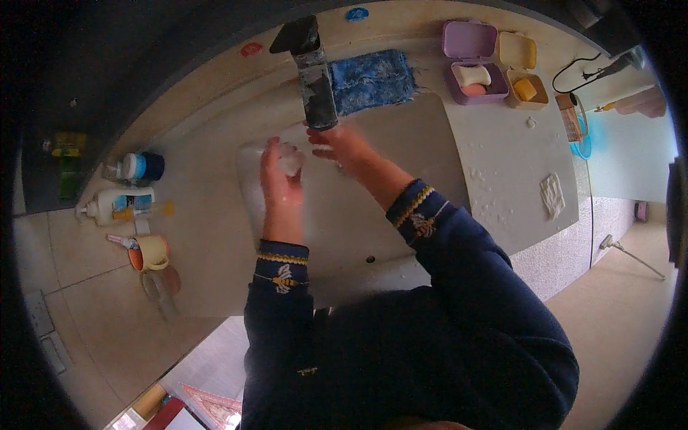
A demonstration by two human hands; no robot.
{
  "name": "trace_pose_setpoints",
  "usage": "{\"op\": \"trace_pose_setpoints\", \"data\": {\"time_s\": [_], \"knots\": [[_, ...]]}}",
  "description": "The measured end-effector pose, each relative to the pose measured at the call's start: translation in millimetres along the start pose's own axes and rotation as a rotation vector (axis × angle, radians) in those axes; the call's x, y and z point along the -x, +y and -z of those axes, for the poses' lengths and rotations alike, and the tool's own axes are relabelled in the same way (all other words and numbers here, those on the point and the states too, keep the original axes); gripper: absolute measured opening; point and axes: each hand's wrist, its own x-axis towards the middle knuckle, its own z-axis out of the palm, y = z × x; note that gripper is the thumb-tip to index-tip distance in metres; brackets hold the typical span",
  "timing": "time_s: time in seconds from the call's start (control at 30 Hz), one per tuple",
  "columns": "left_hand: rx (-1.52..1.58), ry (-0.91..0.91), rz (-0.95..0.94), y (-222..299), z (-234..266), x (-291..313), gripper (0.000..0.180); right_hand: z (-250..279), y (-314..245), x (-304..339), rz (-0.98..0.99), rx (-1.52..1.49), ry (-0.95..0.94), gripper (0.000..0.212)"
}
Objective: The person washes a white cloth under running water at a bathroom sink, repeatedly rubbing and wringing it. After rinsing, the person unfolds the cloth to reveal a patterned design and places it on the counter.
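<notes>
Both of my hands are over the white sink point(387, 244), below a dark, square-edged faucet point(317, 86). My left hand point(278, 179) has its fingers curled round a whitish, rounded, partly see-through thing point(290, 160). Whether that is an object or lather, I cannot make out. My right hand point(347, 148) reaches in from the right, close under the faucet's end, fingers apart and pointing left. I see nothing held in it. A drain hole point(370, 259) shows near the sink's front side.
Behind the sink lies a blue cloth point(373, 79). At back right, a purple soap box point(469, 41) and a yellow soap box point(517, 50) stand with lids raised. A whitish cloth point(552, 196) lies on the right counter. Bottles point(115, 206) and a cream mug point(152, 254) line the left.
</notes>
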Motion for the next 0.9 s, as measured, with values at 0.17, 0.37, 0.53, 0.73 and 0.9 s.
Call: {"op": "trace_pose_setpoints", "data": {"time_s": [0.17,0.37,0.53,0.73,0.9], "knots": [[-0.26,-0.282,-0.163,-18.2,-42.4,44.3,0.038,7.1,12.7,26.4,0.048,-0.118,-0.093,0.03],[0.172,-0.366,0.237,-30.3,-36.0,-3.8,0.026,47.3,5.1,65.6,0.415,0.154,0.067,0.029],[-0.126,-0.353,0.249,-34.9,-65.7,-10.5,0.022,52.4,-7.0,88.4,0.188,-0.093,0.144,0.029],[-1.038,-0.408,-0.528,-34.1,-92.1,-3.4,0.024,43.7,-19.2,96.1,0.047,-0.26,0.19,0.033],[-0.915,-0.268,-0.677,-51.5,-71.1,-30.1,0.022,39.0,-18.0,81.4,0.051,-0.273,0.164,0.042]]}}
